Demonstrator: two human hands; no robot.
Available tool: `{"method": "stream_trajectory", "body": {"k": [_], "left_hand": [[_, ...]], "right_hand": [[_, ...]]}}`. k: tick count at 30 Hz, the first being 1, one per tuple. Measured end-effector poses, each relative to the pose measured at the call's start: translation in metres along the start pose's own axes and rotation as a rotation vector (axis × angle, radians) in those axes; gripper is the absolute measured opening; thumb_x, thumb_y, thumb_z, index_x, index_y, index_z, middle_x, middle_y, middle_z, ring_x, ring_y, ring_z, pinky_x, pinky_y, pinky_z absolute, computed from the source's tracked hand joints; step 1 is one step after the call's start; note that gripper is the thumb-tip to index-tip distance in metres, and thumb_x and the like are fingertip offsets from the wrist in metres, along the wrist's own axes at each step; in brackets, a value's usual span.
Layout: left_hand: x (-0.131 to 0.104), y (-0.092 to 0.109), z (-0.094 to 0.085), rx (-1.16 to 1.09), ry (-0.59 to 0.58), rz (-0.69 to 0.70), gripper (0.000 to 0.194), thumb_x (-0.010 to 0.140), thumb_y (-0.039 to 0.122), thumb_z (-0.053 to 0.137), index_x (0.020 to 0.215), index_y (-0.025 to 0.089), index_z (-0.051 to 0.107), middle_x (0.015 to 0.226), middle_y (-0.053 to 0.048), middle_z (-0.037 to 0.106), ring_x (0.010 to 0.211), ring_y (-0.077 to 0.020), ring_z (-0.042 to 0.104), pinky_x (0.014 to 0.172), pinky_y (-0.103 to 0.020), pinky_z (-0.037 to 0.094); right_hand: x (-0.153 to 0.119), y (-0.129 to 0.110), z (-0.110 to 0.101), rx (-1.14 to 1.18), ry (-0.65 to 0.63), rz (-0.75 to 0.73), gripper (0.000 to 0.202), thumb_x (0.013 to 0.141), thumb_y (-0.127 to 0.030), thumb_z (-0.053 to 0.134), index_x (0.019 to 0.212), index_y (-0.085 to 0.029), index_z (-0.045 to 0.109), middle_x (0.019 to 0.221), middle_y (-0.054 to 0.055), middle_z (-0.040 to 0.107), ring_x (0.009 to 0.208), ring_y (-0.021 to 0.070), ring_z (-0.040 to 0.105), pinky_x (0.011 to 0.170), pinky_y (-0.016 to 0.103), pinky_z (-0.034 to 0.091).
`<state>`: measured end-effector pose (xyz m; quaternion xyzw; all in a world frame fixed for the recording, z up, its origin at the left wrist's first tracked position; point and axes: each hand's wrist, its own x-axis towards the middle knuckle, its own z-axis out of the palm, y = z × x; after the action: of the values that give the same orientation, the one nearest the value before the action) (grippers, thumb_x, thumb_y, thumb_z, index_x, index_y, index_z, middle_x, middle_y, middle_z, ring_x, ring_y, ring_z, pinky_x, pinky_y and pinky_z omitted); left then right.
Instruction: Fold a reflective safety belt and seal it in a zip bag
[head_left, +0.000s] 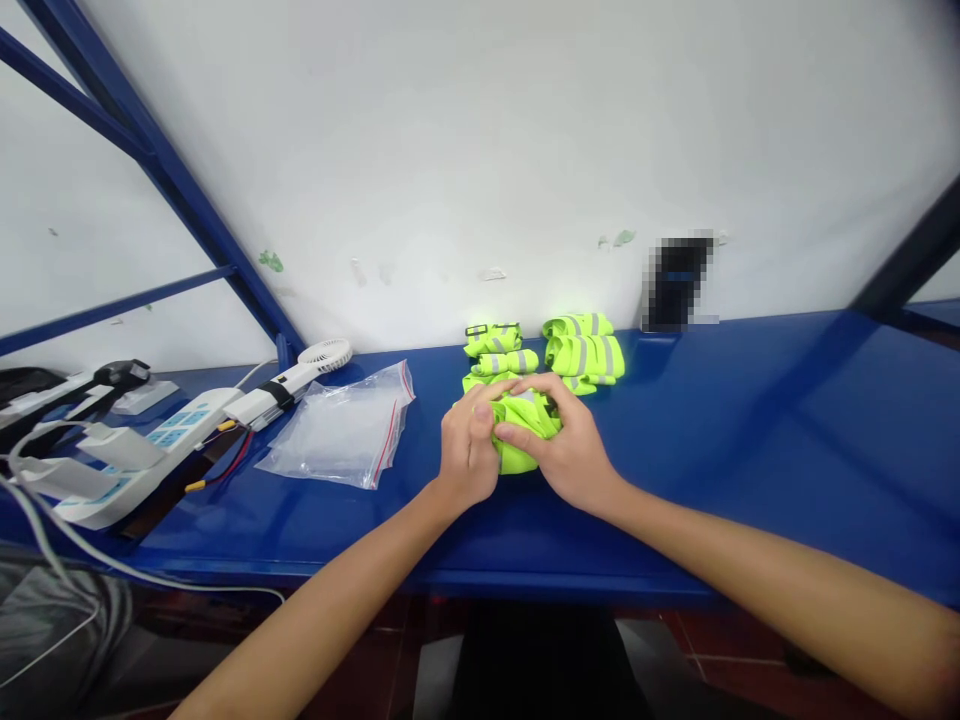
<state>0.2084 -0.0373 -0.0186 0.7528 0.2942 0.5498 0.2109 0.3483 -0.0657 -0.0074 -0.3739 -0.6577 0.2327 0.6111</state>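
Head view, looking down at the blue bench [750, 450]. Both my hands are closed on one bundle [525, 430] of neon-yellow fabric with grey reflective strips — it sits on the bench near the front edge, pressed between my palms.

Left hand [466, 450]: fingers curled tight against the bundle's left side, thumb up on top. Right hand [568, 450]: wrapped over the bundle's right side and top, fingertips [506, 432] meeting the left hand in the middle. Only a patch of yellow shows between and below the two hands.

Just behind the bundle, toward the wall [480, 150]: three small rolls [499, 355] of the same fabric, close together, the nearest one touching or almost touching my fingers — cannot tell which. Beside those, further right of the bundle, a larger folded stack [586, 352] of the same stuff.

Left of the bundle, apart from it: a pile of clear zip bags [341, 430] with red seal lines, lying flat. Further left again, a white handheld fan [300, 385] lying on its side, head toward the wall, and beyond it some white devices [135, 450] and cables at the bench's left end.

A blurred dark thing [677, 282] leans on the wall, well right of the bundle.
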Motion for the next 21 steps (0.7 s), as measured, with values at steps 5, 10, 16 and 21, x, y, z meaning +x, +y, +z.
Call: {"method": "stream_trajectory", "body": {"k": [5, 10, 16, 21], "left_hand": [[0.01, 0.002, -0.007, -0.239, -0.147, -0.072, 0.038, 0.096, 0.044, 0.043, 0.11, 0.017, 0.067, 0.106, -0.008, 0.068, 0.097, -0.0216, 0.06, 0.088, -0.034, 0.044], [0.014, -0.002, -0.016, -0.496, -0.266, -0.273, 0.026, 0.088, 0.041, 0.058, 0.094, 0.017, 0.064, 0.081, -0.002, 0.062, 0.073, -0.0142, 0.056, 0.067, -0.025, 0.042], [0.009, -0.002, -0.014, -0.451, -0.255, -0.327, 0.032, 0.09, 0.047, 0.052, 0.095, 0.017, 0.063, 0.082, -0.003, 0.06, 0.075, -0.0143, 0.055, 0.069, -0.026, 0.044], [0.022, -0.004, -0.025, -0.299, -0.208, -0.298, 0.034, 0.091, 0.047, 0.05, 0.098, 0.018, 0.066, 0.085, -0.004, 0.063, 0.073, -0.0138, 0.057, 0.061, -0.025, 0.045]], "right_hand": [[0.002, -0.002, -0.006, -0.057, 0.02, -0.041, 0.028, 0.074, -0.038, 0.078, 0.091, -0.025, 0.059, 0.092, -0.001, 0.064, 0.09, 0.0204, 0.06, 0.08, 0.032, 0.046], [0.003, -0.003, -0.01, -0.073, -0.089, -0.02, 0.027, 0.074, -0.034, 0.078, 0.088, -0.024, 0.058, 0.083, -0.002, 0.061, 0.078, 0.0176, 0.057, 0.071, 0.029, 0.044], [0.007, -0.003, -0.014, -0.098, -0.157, -0.04, 0.022, 0.079, -0.034, 0.072, 0.083, -0.023, 0.054, 0.079, -0.002, 0.057, 0.073, 0.0158, 0.052, 0.067, 0.029, 0.04], [0.015, 0.005, -0.021, -0.123, -0.102, -0.009, 0.023, 0.078, -0.035, 0.072, 0.08, -0.023, 0.053, 0.075, -0.003, 0.053, 0.071, 0.0158, 0.049, 0.068, 0.03, 0.038]]}}
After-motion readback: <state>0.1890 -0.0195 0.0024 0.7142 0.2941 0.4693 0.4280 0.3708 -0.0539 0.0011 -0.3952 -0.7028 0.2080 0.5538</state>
